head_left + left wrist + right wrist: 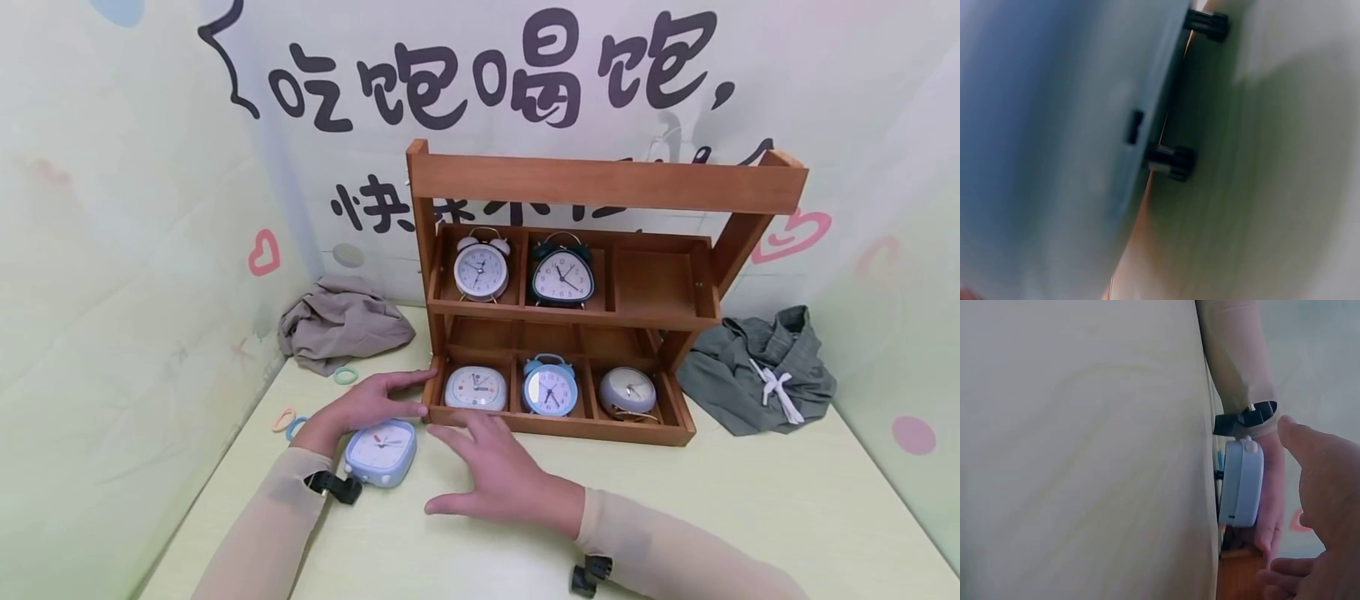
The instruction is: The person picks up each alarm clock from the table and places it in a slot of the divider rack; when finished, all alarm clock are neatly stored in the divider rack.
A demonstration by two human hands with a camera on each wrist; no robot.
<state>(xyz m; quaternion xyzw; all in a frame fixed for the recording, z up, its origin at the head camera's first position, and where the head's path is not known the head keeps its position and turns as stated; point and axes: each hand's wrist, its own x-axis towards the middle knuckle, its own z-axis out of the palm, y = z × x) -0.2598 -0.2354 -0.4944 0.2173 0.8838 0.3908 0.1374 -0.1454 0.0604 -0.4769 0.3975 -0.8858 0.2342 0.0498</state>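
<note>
— Both hands, status? Left hand [367, 406]: fingers straight, tips touching the lower left corner of the wooden rack [600, 192], palm over the top edge of the pale blue square clock [381, 451]. Gripping nothing.

— Right hand [498, 475]?

— Flat, fingers spread, low over the worktop [750, 517] just in front of the rack's bottom tray. Holding nothing. Well clear of the left.

— Location of the pale blue square clock?

— Lying face up on the worktop, just outside the rack's left end, beside the left wrist. Seen edge-on in the right wrist view [1241, 482]; blurred to a grey-blue slab in the left wrist view [1054, 150].

— Rack contents, upper shelf?

— White twin-bell clock [481, 268], left bay; dark twin-bell clock [562, 277], middle bay.

— Lower tray?

— White square clock [476, 388], left; blue twin-bell clock [550, 387], middle; grey round clock [627, 392], right.

— Surroundings?

— Beige crumpled cloth [341, 323] at back left; grey-green garment with white drawstring [757, 367] at right; small hair ties [288, 421] near left wall.
</note>
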